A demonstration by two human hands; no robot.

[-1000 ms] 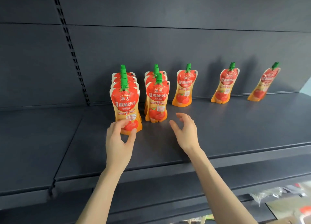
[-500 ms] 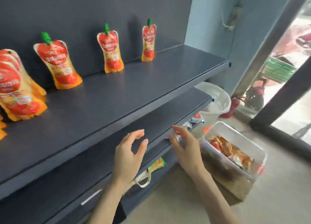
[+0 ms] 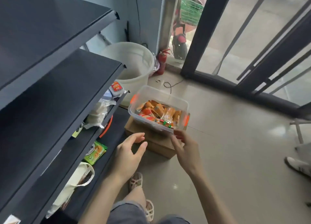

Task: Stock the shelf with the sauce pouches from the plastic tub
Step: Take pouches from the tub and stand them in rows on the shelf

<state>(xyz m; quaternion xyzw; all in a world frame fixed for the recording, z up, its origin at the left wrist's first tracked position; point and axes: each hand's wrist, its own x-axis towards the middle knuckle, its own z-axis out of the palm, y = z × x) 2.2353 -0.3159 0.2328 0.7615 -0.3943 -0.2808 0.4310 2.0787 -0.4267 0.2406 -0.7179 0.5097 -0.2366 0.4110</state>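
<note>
Both my hands are empty and spread, my left hand (image 3: pixel 130 154) short of the cardboard box (image 3: pixel 156 142) and my right hand (image 3: pixel 186 148) nearly at the near rim of the plastic tub (image 3: pixel 170 99), which sits raised on that box, I judge so I need not stoop far. The sauce pouches (image 3: pixel 159 113) lie heaped inside, their print too blurred to read; past them on the shelf (image 3: pixel 55 96) a red-labelled packet (image 3: pixel 116 87) shows lettering I cannot make out

Clear glossy plastic tub (image 3: pixel 176 101) holds shiny foil-like pouches (image 3: pixel 158 112), atop matt brown cardboard box (image 3: pixel 161 144); shelf (image 3: pixel 55 89) matt dark.
</note>
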